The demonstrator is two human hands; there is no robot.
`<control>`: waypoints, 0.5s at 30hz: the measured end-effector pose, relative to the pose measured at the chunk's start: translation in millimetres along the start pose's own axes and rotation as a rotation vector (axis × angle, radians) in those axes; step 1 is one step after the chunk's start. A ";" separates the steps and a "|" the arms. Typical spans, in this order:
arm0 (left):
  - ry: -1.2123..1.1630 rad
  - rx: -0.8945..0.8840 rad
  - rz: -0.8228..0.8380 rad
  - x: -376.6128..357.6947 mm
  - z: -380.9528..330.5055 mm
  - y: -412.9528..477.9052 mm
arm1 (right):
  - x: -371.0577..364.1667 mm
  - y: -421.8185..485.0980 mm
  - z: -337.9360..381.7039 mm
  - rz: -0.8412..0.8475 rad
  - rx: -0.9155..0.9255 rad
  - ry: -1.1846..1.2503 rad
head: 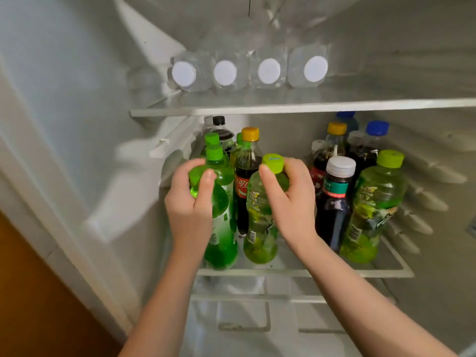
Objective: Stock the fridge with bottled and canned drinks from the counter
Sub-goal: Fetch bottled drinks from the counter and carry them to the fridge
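Note:
I am looking into an open fridge. My left hand (pixel 189 199) grips the neck of a green soda bottle (pixel 221 228) standing at the front left of the middle glass shelf (pixel 257 273). My right hand (pixel 288 199) grips the neck of a yellow-green drink bottle (pixel 260 235) with a lime cap, just right of it. Behind them stand a cola bottle (pixel 244 176) with a yellow cap and more green bottles. To the right stand a dark bottle with a white cap (pixel 334 202) and another yellow-green bottle (pixel 373 207).
Several clear water bottles (pixel 247 72) lie on their sides on the upper shelf, white caps facing me. Dark bottles with blue and yellow caps (pixel 360 140) fill the shelf's back right. A clear drawer (pixel 244 318) sits below. The fridge's white left wall (pixel 77 124) is close.

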State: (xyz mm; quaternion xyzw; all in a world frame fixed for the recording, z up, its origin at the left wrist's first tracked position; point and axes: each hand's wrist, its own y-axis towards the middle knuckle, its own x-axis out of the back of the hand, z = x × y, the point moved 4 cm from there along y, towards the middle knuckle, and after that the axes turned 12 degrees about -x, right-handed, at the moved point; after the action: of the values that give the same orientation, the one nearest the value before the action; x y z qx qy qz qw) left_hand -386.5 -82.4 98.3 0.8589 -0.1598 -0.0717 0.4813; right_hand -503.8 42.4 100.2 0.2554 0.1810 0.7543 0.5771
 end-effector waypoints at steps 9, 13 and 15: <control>0.093 -0.018 -0.016 -18.0 21.3 3.0 | -14.4 6.7 -16.3 -0.042 -0.047 0.036; 0.089 -0.057 -0.053 -22.6 21.7 0.8 | -17.9 3.6 -19.7 -0.067 -0.076 0.073; 0.072 -0.069 -0.066 -22.9 22.7 0.1 | -19.4 2.2 -20.9 -0.080 -0.095 0.084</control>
State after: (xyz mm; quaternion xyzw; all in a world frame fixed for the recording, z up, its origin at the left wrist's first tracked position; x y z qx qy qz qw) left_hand -414.3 -92.8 85.8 0.8487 -0.1114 -0.0623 0.5132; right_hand -514.0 23.6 81.2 0.1887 0.1791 0.7484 0.6101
